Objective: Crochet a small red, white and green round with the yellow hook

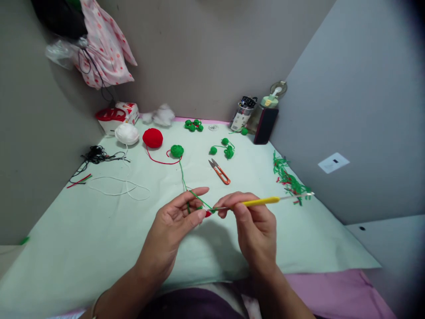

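My left hand (pixel 181 217) pinches a small red, white and green crocheted piece (pixel 208 213) between thumb and fingers, its index finger stretched out with green yarn over it. In my right hand (pixel 254 219) is a yellow-handled crochet hook (pixel 262 201), its thin metal shaft pointing left, with the tip at the piece. The green yarn (pixel 182 173) runs from the hands back to a green yarn ball (pixel 177 151). My fingers hide part of the piece.
Orange snips (pixel 219 172) lie beyond my hands, near small green balls (pixel 228 152). Red (pixel 152 138) and white (pixel 127 134) yarn balls stand at the left. Yarn scraps (pixel 292 181) lie right. A pen cup (pixel 241 116) and phone (pixel 266 126) stand at the back right.
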`<state>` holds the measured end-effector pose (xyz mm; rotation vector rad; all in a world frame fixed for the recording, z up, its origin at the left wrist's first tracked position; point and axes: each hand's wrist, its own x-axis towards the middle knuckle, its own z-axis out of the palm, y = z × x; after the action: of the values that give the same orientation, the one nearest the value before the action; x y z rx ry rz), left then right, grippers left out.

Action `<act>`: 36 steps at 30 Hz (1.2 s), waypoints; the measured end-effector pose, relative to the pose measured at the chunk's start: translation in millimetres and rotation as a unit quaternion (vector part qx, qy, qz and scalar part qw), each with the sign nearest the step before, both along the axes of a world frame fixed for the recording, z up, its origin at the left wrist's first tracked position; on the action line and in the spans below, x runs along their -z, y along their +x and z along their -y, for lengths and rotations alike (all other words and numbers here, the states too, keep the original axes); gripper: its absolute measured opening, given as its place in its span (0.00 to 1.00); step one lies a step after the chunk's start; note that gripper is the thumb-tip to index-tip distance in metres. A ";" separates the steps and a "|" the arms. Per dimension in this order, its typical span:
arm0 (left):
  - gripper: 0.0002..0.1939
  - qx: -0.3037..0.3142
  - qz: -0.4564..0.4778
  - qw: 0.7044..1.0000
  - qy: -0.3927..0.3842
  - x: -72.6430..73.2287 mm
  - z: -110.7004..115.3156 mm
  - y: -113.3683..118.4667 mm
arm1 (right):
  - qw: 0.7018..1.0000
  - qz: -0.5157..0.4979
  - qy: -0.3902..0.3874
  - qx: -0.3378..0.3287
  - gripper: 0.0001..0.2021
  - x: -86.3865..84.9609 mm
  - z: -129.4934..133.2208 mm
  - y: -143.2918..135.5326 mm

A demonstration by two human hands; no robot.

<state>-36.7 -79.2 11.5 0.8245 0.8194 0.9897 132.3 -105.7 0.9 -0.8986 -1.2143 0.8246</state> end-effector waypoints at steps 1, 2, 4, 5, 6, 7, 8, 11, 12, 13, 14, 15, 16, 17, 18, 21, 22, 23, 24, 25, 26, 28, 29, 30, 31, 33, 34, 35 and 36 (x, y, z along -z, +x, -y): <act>0.17 -0.007 -0.007 1.000 0.008 1.2 0.3 0.1 | 0.999 0.037 0.020 0.014 0.10 -1.1 2.1 -0.2; 0.17 -0.014 -0.016 1.000 0.017 2.5 0.7 0.2 | 0.996 0.078 0.045 0.027 0.11 -2.0 4.0 -0.5; 0.18 -0.029 -0.034 0.998 0.036 4.8 1.7 1.1 | 0.979 0.166 0.107 0.045 0.13 -2.2 7.4 -1.3; 0.18 -0.036 -0.041 0.998 0.045 5.5 2.2 1.8 | 0.966 0.213 0.138 0.057 0.15 -1.4 8.8 -1.8; 0.20 -0.042 -0.042 0.997 0.051 5.8 2.6 2.6 | 0.949 0.262 0.163 0.071 0.16 0.2 9.9 -2.2; 0.22 -0.045 -0.034 0.997 0.051 5.7 2.8 3.4 | 0.929 0.310 0.184 0.085 0.18 2.3 10.7 -2.5; 0.24 -0.042 -0.018 0.998 0.042 5.1 2.8 4.1 | 0.910 0.351 0.197 0.098 0.19 4.5 11.2 -2.7; 0.30 0.008 0.064 0.997 -0.046 1.5 0.1 4.4 | 0.903 0.364 0.199 0.114 0.20 9.1 10.3 -2.3; 0.30 0.025 0.088 0.992 -0.082 0.1 -1.6 3.8 | 0.923 0.318 0.184 0.115 0.18 9.0 9.1 -1.9; 0.29 0.035 0.104 0.988 -0.110 -1.2 -3.3 3.0 | 0.946 0.253 0.163 0.117 0.16 8.0 7.4 -1.4; 0.29 0.036 0.114 0.985 -0.125 -2.2 -4.9 2.2 | 0.966 0.182 0.140 0.115 0.14 6.4 5.3 -0.9; 0.28 0.031 0.118 0.984 -0.127 -3.1 -6.1 1.5 | 0.980 0.118 0.118 0.105 0.12 4.5 2.9 -0.4; 0.28 0.024 0.116 0.986 -0.120 -3.7 -6.6 1.0 | 0.989 0.069 0.097 0.087 0.11 2.8 0.5 -0.1; 0.28 0.022 0.111 0.988 -0.108 -4.1 -6.5 1.0 | 0.994 0.040 0.079 0.064 0.10 1.4 -1.9 0.0; 0.27 0.024 0.103 0.990 -0.095 -4.4 -5.8 1.4 | 0.997 0.025 0.067 0.039 0.10 0.6 -4.0 -0.1; 0.26 0.030 0.071 0.995 -0.064 -5.1 -1.8 3.4 | 0.999 0.013 0.042 0.000 0.08 1.7 -7.2 -1.3; 0.26 0.028 0.061 0.996 -0.053 -5.4 -0.5 4.0 | 0.999 0.006 0.037 0.000 0.08 2.6 -7.2 -1.6; 0.27 0.024 0.051 0.998 -0.042 -5.7 0.4 4.2 | 1.000 -0.003 0.031 0.000 0.08 3.6 -6.8 -1.6; 0.28 0.021 0.042 0.998 -0.033 -6.0 0.9 4.2 | 1.000 -0.012 0.024 -0.002 0.08 4.5 -6.3 -1.4; 0.29 0.019 0.034 0.999 -0.027 -6.3 1.1 3.9 | 1.000 -0.021 0.015 -0.005 0.08 5.2 -5.7 -0.9; 0.30 0.018 0.028 0.999 -0.023 -6.4 1.0 3.5 | 0.999 -0.031 0.007 -0.009 0.09 5.5 -5.1 -0.2; 0.30 0.019 0.022 0.999 -0.019 -6.2 0.6 2.4 | 0.999 -0.048 -0.004 -0.017 0.10 5.4 -4.2 1.4; 0.29 0.018 0.021 0.999 -0.019 -5.8 0.5 1.9 | 0.998 -0.051 -0.005 -0.020 0.10 5.0 -3.7 2.1; 0.28 0.017 0.020 1.000 -0.017 -5.1 0.4 1.5 | 0.999 -0.049 -0.002 -0.020 0.10 4.4 -3.1 2.6; 0.27 0.015 0.018 1.000 -0.014 -4.3 0.4 1.2 | 0.999 -0.040 0.004 -0.014 0.11 3.6 -2.3 3.0; 0.26 0.007 0.007 1.000 -0.003 -2.3 0.7 0.8 | 1.000 0.005 0.026 0.005 0.11 1.9 0.1 3.3; 0.26 0.002 0.000 1.000 0.004 -1.2 0.9 0.8 | 0.998 0.039 0.044 0.016 0.11 1.1 1.6 3.4; 0.25 -0.004 -0.008 1.000 0.011 0.0 1.1 1.0 | 0.995 0.077 0.066 0.025 0.11 0.3 3.2 3.4; 0.25 -0.009 -0.015 1.000 0.018 1.0 1.4 1.3 | 0.989 0.116 0.090 0.029 0.11 -0.4 4.7 3.5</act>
<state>-35.4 -80.6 10.5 0.8666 0.8373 1.0132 135.8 -110.4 1.3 -0.8957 -1.4337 0.5642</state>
